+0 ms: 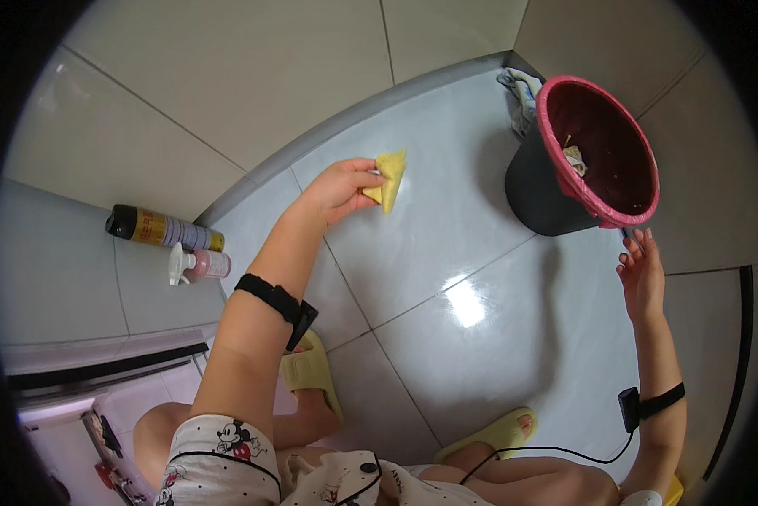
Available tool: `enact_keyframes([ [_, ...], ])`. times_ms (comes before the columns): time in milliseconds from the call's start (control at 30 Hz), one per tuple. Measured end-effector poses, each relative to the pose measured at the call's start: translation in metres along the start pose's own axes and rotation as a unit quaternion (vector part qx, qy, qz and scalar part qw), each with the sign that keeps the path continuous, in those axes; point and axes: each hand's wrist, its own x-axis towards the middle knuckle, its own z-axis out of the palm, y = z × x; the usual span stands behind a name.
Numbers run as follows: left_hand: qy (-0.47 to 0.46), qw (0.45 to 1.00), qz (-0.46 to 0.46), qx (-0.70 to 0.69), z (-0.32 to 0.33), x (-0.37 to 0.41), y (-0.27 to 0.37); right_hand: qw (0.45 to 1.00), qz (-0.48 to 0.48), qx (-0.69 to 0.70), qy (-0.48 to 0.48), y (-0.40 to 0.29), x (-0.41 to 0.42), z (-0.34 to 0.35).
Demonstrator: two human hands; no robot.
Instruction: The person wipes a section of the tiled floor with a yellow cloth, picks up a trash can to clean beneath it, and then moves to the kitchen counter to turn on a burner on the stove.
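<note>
A folded yellow cloth (391, 180) is pinched between the thumb and fingers of my left hand (347, 190), above the pale tiled floor (417, 265). At the right, my right hand (643, 272) is just below the rim of a dark waste bin (546, 190) lined with a pink plastic bag (648, 145). Its fingers are slightly curled and apart; whether they touch the bin or something under the rim cannot be told. Some crumpled waste (575, 160) shows inside the bin.
A black and gold spray can (164, 229) and a pink spray bottle with a white trigger head (211, 264) are at the left by the wall. A crumpled cloth (523, 95) lies in the corner behind the bin. Green slippers (312, 373) are on my feet.
</note>
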Motion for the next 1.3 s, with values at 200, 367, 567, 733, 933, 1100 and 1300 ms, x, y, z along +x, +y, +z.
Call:
enact_keyframes([
  [200, 0.070, 0.996, 0.044, -0.010, -0.047, -0.019, 0.020, 0.999, 0.010, -0.032, 0.004, -0.002, 0.007, 0.014],
  [367, 0.164, 0.985, 0.040, -0.018, -0.083, -0.038, 0.012, 0.999, 0.014, 0.016, 0.027, 0.002, 0.022, 0.018],
  [567, 0.088, 0.991, 0.086, -0.057, -0.059, -0.031, 0.025, 0.997, 0.066, 0.037, 0.023, 0.006, 0.040, 0.015],
  [733, 0.035, 0.985, 0.165, -0.028, 0.006, -0.034, 0.078, 0.996, 0.086, -0.014, -0.033, 0.017, 0.022, 0.039],
  [933, 0.045, 0.967, 0.219, 0.125, 0.059, -0.051, 0.139, 0.979, 0.142, -0.075, -0.122, 0.020, -0.007, 0.108],
  [1100, -0.049, 0.922, 0.103, 0.370, 0.051, -0.028, 0.138, 0.966, 0.121, -0.126, -0.190, 0.045, -0.025, 0.168],
  [1300, 0.014, 0.710, 0.143, 0.689, 0.015, -0.074, 0.126, 0.923, 0.120, -0.230, -0.284, 0.082, -0.093, 0.268],
])
